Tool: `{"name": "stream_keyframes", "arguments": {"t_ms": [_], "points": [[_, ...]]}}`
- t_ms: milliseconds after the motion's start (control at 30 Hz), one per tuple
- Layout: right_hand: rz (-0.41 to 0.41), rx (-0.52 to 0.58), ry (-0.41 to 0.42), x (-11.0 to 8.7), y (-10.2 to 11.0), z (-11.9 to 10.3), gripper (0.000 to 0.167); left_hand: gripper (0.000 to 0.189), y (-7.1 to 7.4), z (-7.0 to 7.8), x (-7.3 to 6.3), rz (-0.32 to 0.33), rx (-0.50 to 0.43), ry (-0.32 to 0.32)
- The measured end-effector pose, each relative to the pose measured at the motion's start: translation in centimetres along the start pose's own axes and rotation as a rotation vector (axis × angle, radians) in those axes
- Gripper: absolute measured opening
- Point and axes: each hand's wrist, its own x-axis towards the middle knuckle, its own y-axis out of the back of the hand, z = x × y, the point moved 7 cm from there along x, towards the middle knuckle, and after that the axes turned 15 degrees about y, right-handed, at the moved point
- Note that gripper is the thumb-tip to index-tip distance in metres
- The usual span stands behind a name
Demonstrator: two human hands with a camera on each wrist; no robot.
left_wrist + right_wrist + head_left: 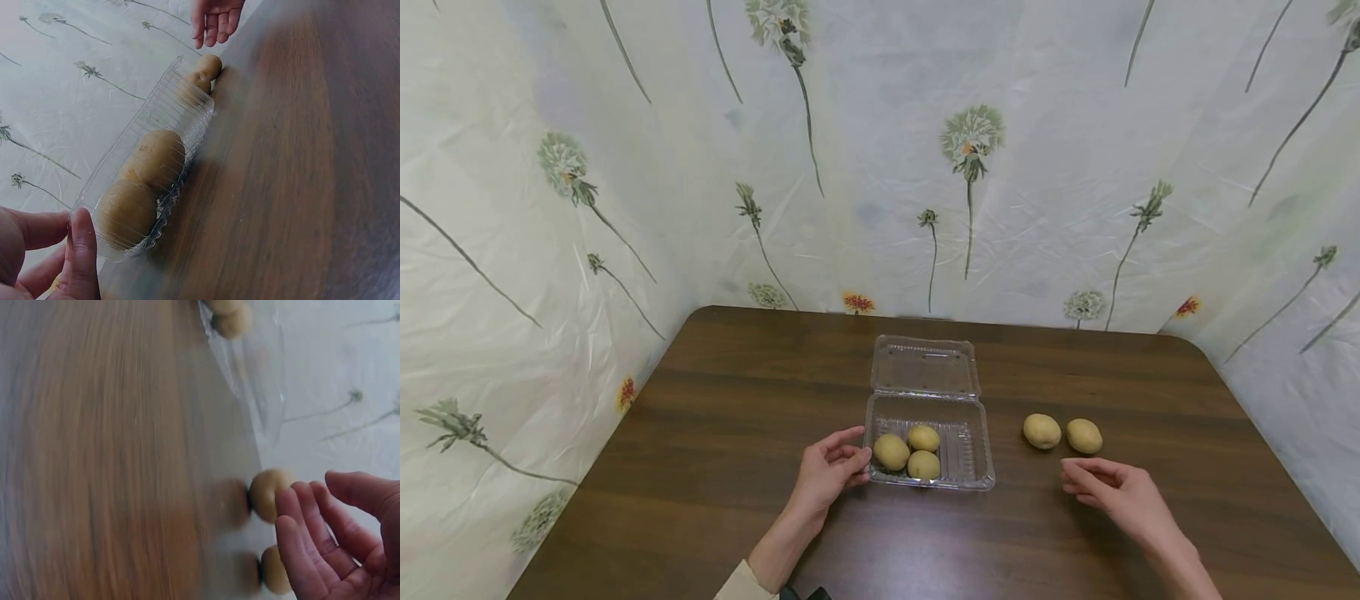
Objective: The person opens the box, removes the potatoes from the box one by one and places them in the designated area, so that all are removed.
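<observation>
Clear container (pixel 957 454) holds three potatoes (pixel 891 452) at left. Left hand (pixel 826 475) pinches its left edge; right hand (pixel 1116 497), fingers released, near two potatoes (pixel 1042 432).

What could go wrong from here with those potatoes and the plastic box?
The two loose potatoes are roundish and sit on the table, so a nudge from the nearby right hand might roll one away.

The left hand pinches the left edge of the clear box; raising it by that edge alone could tilt it and shift the three potatoes inside.
</observation>
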Motion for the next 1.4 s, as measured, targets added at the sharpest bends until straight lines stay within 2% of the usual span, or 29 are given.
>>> {"name": "stream_keyframes", "arguments": {"t_ms": [267,700,900,1167,1400], "points": [[-0.006,-0.054,0.021,0.7,-1.1,-1.6,0.052,0.043,0.0,0.0,0.0,0.000,0.004,-0.002],[-0.091,-0.035,0.191,2.0,-3.6,-4.6,0.040,0.043,0.1,0.1,0.1,-0.004,0.005,-0.006],[-0.123,-0.026,0.225,2.6,-4.8,-5.5,0.036,0.042,0.1,0.1,0.0,-0.001,0.011,-0.005],[-0.116,-0.043,0.247,3.0,-5.9,-6.1,0.035,0.043,0.0,0.2,-0.1,-0.001,0.010,-0.006],[-0.097,-0.135,0.286,3.1,-6.7,-6.9,0.032,0.044,0.0,0.3,-0.2,0.000,0.009,-0.012]]}}
